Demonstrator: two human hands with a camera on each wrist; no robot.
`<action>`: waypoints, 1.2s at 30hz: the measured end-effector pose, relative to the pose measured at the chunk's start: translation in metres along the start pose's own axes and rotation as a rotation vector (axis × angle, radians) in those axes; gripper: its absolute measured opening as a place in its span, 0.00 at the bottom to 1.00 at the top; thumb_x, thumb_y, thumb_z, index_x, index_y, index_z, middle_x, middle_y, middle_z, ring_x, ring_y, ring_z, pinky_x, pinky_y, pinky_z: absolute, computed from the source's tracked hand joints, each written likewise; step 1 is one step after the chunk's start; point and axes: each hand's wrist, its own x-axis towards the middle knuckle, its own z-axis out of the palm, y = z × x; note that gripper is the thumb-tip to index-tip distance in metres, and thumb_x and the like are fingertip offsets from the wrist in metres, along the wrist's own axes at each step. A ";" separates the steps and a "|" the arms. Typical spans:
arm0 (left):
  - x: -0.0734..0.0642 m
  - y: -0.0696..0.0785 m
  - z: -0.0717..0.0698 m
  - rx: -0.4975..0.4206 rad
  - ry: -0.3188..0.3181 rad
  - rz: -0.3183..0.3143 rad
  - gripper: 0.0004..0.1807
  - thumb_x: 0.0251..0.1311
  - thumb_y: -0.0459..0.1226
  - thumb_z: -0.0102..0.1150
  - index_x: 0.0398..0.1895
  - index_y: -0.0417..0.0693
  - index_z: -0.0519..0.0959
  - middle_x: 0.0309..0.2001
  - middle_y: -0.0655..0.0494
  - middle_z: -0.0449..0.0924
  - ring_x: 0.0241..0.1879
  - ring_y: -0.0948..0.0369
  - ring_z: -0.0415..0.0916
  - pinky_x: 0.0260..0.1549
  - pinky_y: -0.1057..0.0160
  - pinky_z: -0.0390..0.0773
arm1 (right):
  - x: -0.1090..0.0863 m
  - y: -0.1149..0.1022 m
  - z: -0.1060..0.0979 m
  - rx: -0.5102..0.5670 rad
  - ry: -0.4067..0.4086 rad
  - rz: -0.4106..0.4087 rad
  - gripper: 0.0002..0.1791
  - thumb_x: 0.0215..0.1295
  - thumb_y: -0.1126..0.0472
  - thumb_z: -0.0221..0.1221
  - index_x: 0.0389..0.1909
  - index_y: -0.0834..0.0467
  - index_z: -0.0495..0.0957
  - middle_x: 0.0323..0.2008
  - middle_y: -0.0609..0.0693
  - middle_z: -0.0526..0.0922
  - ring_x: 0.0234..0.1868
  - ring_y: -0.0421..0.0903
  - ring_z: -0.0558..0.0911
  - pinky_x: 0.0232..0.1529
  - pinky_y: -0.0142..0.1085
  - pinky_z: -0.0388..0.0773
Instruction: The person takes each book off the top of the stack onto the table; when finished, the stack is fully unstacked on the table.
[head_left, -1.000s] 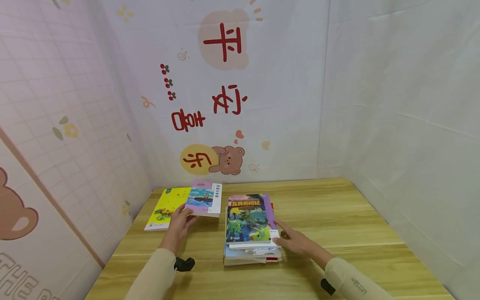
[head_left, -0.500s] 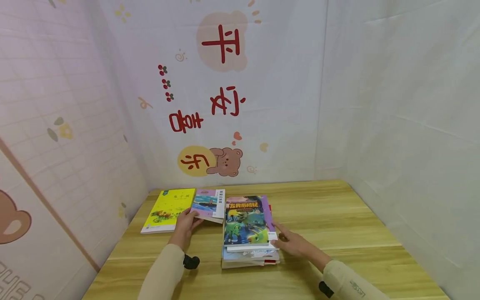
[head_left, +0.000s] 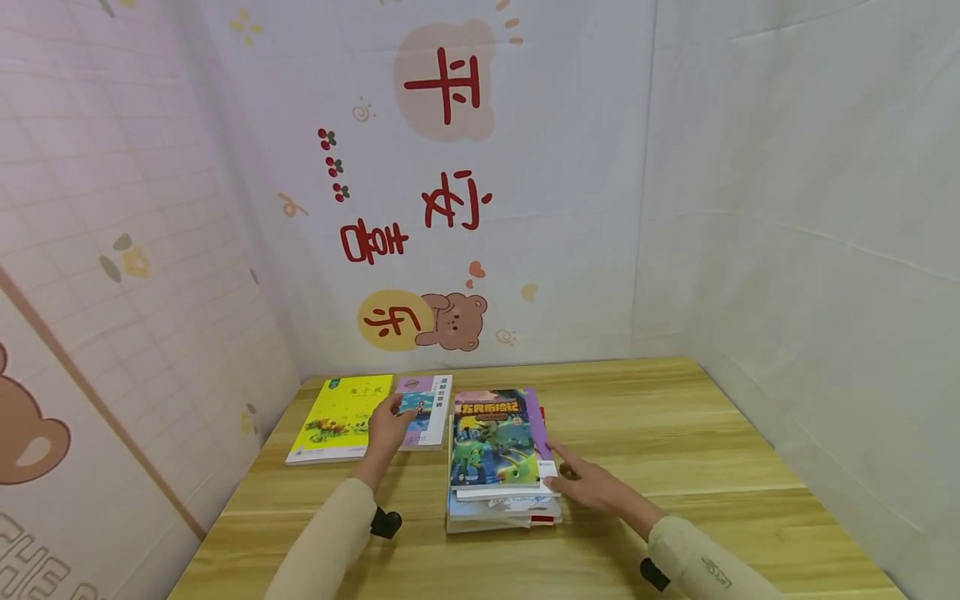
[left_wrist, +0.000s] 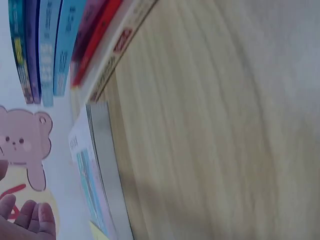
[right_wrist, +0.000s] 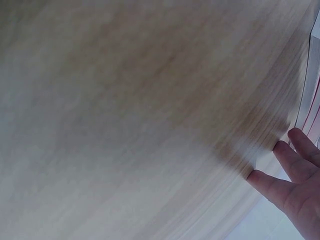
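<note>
My left hand is just over a thin book with a lilac, blue and white cover, overlapping its left part. In the left wrist view the fingers are loosely bent, apart from that book and holding nothing. To its right rises a stack of several books, topped by a green and blue dinosaur comic that covers most of a purple book. Fingers of my right hand extend to the stack's right side. The right wrist view has them spread beside the page edges.
A yellow book lies flat at the back left, directly beside the lilac one. The wooden table ends at a printed cloth wall behind, with cloth walls at both sides too.
My left hand has brought the lilac book rightward off the yellow one, down onto the table beside the stack, and let go of it. My right hand stays at the stack.
</note>
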 end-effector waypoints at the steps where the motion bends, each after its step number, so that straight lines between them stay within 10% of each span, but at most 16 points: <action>1: -0.001 0.001 0.001 -0.017 0.003 -0.006 0.28 0.66 0.35 0.61 0.66 0.32 0.70 0.61 0.34 0.72 0.59 0.41 0.69 0.59 0.46 0.71 | 0.000 0.000 0.000 0.002 -0.001 -0.001 0.41 0.70 0.41 0.57 0.78 0.49 0.53 0.62 0.71 0.72 0.63 0.71 0.70 0.60 0.69 0.60; 12: -0.026 0.004 0.013 -0.228 -0.107 -0.118 0.29 0.69 0.41 0.59 0.67 0.34 0.69 0.53 0.39 0.76 0.52 0.44 0.74 0.49 0.49 0.78 | 0.000 0.000 0.000 0.001 0.003 0.001 0.41 0.69 0.42 0.57 0.78 0.49 0.54 0.62 0.72 0.71 0.63 0.71 0.69 0.61 0.69 0.60; 36: -0.079 0.009 0.025 -0.344 -0.267 -0.250 0.35 0.65 0.48 0.63 0.67 0.33 0.68 0.51 0.41 0.77 0.48 0.48 0.75 0.48 0.50 0.78 | 0.000 0.001 0.000 0.002 -0.005 -0.019 0.41 0.70 0.43 0.57 0.78 0.51 0.53 0.62 0.73 0.71 0.63 0.72 0.70 0.60 0.69 0.60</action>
